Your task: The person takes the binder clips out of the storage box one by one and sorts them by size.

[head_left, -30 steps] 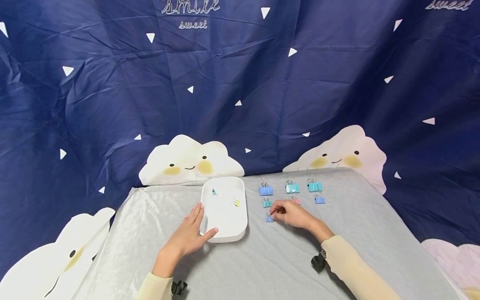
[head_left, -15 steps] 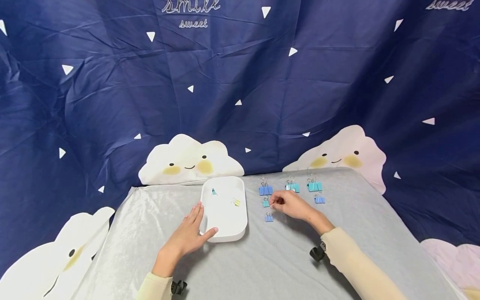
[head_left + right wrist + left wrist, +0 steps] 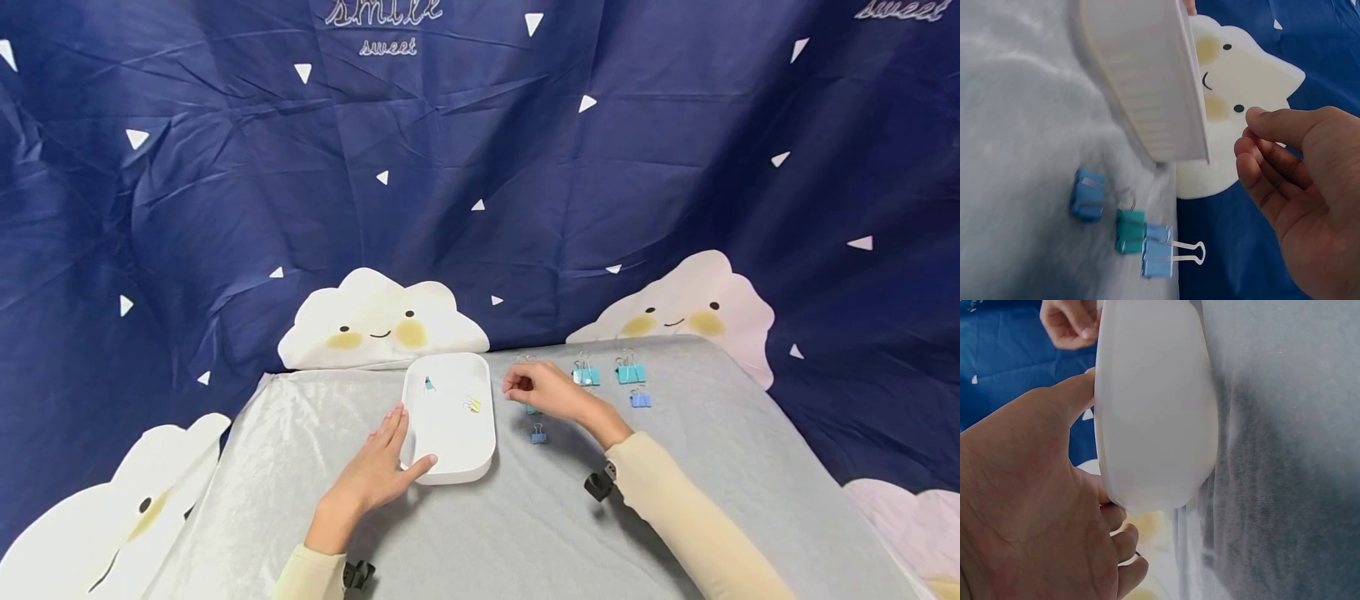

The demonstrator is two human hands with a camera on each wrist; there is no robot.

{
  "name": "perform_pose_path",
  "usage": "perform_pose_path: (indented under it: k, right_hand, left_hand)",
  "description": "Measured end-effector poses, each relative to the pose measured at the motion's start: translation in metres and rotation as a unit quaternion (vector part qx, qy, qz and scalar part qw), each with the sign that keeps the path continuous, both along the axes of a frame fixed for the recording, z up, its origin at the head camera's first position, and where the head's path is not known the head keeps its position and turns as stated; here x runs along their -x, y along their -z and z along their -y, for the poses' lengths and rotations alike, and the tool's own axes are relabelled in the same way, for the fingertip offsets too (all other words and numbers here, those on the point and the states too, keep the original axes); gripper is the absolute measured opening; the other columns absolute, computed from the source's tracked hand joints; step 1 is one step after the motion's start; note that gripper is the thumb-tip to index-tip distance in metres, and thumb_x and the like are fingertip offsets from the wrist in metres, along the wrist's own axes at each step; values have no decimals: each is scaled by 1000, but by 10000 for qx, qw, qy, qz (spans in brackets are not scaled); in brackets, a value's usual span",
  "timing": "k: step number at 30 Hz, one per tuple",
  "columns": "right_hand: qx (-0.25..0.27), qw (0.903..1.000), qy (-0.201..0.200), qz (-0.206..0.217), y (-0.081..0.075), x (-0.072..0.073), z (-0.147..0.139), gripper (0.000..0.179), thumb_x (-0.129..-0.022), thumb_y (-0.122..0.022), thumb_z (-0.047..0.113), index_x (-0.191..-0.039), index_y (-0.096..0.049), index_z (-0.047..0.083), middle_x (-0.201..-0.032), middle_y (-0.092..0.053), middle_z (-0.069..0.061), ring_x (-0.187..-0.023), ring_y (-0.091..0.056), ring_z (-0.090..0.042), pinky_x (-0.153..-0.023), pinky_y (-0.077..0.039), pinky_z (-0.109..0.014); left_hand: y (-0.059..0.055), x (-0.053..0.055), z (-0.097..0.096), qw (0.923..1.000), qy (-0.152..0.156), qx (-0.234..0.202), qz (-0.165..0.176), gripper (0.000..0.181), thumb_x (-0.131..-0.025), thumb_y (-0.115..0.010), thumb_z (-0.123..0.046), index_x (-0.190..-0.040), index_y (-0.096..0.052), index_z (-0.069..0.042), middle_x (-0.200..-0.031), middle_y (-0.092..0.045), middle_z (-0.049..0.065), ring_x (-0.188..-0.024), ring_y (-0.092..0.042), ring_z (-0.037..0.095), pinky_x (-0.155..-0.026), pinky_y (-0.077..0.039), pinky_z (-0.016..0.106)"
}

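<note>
My left hand (image 3: 377,461) rests at the near-left side of a white tray (image 3: 450,450), fingers spread along its rim, thumb over the near edge. Inside the tray lie a small teal binder clip (image 3: 428,383) and a small yellow one (image 3: 473,404). Just past the tray's right rim hovers my right hand (image 3: 551,390), fingers loosely bent; no object shows between thumb and fingers in the right wrist view. Beneath it are a teal clip (image 3: 1130,231) and a larger blue clip (image 3: 1158,257), partly hidden in the head view. A small blue clip (image 3: 538,435) sits nearer.
Two large teal binder clips, one (image 3: 586,374) beside the other (image 3: 630,372), stand at the back right. A blue clip (image 3: 640,399) is in front of them. Grey cloth (image 3: 495,542) covers the table; a dark blue printed curtain (image 3: 480,167) hangs behind.
My right hand has left the small blue clip and moved back and left toward the tray. The pink clip seen earlier is out of sight. My left hand stays at the tray.
</note>
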State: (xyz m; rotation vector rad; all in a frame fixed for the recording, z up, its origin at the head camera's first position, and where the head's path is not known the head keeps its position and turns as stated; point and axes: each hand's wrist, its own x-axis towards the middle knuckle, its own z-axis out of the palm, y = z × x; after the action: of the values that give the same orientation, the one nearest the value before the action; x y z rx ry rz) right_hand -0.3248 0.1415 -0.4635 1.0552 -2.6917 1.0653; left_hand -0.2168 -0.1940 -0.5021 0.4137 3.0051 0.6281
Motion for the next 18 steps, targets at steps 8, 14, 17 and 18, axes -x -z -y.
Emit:
perform_pose_path:
  k: [8, 14, 17, 18]
  right_hand:
    - [-2, 9999, -139, 27, -8, 10, 29, 3, -97, -78, 12, -96, -76, 11, -87, -73, 4, -79, -63, -4, -73, -56, -22]
    - [-98, 9995, -294, -20, -14, 19, 50, 4, -98, -75, 10, -101, -78, 8, -89, -75, 2, -80, -65, -5, -73, -57, -22]
    - [-156, 9991, -385, -15, -16, 23, 59, 5, -99, -75, 9, -102, -78, 8, -90, -75, 2, -80, -65, -5, -73, -57, -22]
    - [-196, 9990, -405, -19, -16, 24, 62, 5, -99, -74, 9, -102, -78, 9, -90, -75, 2, -80, -65, -4, -73, -57, -21]
  left_hand:
    - [0, 0, 1, 10000, -21, 3, 58, 104, -101, -55, -70, -168, -22, 3, -180, -11, 14, -167, -14, 35, -136, -21, 55]
    - [-1, 0, 1, 10000, -28, 0, 46, 104, -101, -54, -70, -167, -23, 3, -180, -12, 15, -166, -16, 37, -136, -22, 55]
    - [-1, 0, 1, 10000, -33, 63, 60, 103, -101, -55, -70, -168, -22, 2, -180, -12, 15, -166, -16, 37, -135, -22, 55]
    - [-1, 0, 1, 10000, -24, 52, 35, 103, -101, -55, -69, -167, -23, 3, -180, -13, 16, -166, -17, 38, -135, -23, 56]
